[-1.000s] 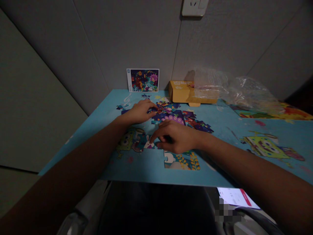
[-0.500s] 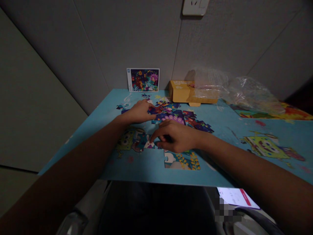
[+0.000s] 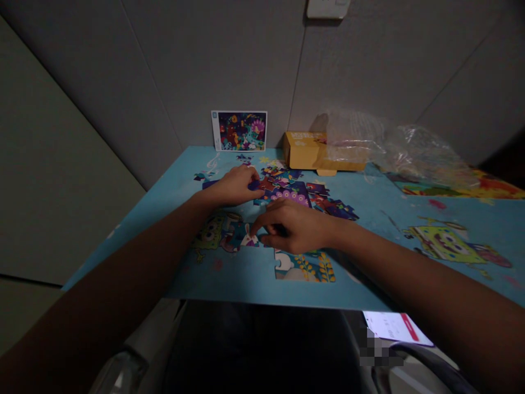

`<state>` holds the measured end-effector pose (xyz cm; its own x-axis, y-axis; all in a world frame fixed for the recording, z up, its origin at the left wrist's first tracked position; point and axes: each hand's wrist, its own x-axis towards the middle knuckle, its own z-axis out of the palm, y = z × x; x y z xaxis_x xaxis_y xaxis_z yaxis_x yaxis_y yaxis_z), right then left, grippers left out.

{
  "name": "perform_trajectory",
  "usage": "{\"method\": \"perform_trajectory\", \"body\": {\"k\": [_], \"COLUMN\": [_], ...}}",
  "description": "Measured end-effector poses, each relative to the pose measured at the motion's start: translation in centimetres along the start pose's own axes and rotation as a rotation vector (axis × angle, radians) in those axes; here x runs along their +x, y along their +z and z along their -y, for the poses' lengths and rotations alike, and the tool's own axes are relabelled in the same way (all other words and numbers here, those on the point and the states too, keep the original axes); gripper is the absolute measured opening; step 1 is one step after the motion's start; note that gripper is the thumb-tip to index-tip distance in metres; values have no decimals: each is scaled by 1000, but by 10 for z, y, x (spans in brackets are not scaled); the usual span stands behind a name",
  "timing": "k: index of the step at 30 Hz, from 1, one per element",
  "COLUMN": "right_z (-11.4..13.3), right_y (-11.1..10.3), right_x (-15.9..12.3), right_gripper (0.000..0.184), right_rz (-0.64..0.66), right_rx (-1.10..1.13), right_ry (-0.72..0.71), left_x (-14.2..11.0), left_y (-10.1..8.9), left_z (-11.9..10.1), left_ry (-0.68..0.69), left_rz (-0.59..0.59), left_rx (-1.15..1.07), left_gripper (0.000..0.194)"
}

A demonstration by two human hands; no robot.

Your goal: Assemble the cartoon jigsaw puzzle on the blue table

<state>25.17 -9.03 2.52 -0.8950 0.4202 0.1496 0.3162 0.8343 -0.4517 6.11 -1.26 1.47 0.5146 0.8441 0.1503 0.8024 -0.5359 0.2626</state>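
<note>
My right hand (image 3: 301,227) bends over a puzzle piece with a white rabbit (image 3: 248,236). Its index fingertip touches the piece and the thumb tip is close by at the right edge. Just below this hand lies a joined section with yellow leaves (image 3: 305,267). My left hand (image 3: 237,186) rests palm down at the left of the purple assembled section (image 3: 291,192), thumb stretched out and fingers partly hidden. Loose puzzle pieces (image 3: 334,207) lie to the right of that section, and others (image 3: 281,174) behind it.
A picture card (image 3: 241,131) leans on the wall behind the blue table (image 3: 229,284). An orange box (image 3: 305,153) and clear plastic wrapping (image 3: 426,156) stand at the back right. A phone (image 3: 396,327) shows below the table's front edge.
The view has tilted slightly, so everything sits a little higher. My right index fingertip has shifted slightly left on the rabbit piece; the left hand stays in about the same place.
</note>
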Motion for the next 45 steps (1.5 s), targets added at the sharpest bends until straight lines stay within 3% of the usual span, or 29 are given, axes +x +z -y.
{"method": "perform_trajectory", "body": {"k": [11, 14, 17, 20, 23, 26, 33, 45], "right_z": [0, -1, -1, -3, -7, -11, -14, -19], "right_y": [-1, 1, 2, -1, -9, -14, -7, -6], "right_x": [0, 1, 2, 3, 2, 0, 4, 0], "right_gripper": [32, 32, 29, 17, 36, 46, 35, 32], "right_rz": [8, 1, -27, -220, -462, -503, -390, -365], "right_rx": [-5, -11, -35, -101, -114, -65, -81, 58], "right_ry": [10, -8, -17, 168, 498, 645, 555, 371], "left_x": [-1, 0, -1, -4, -7, -10, -9, -9], "left_y": [1, 3, -1, -9, -15, -15, -11, -16], "left_z": [-2, 0, -7, -20, -32, -35, -29, -23], "left_ry": [7, -4, -36, -65, -19, 14, 1, 112], "left_rz": [-7, -80, -176, -239, -296, -273, -136, -44], "left_rx": [-15, -124, -341, -585, -704, -732, -676, -677], "left_gripper": [42, 41, 26, 17, 18, 19, 21, 27]}}
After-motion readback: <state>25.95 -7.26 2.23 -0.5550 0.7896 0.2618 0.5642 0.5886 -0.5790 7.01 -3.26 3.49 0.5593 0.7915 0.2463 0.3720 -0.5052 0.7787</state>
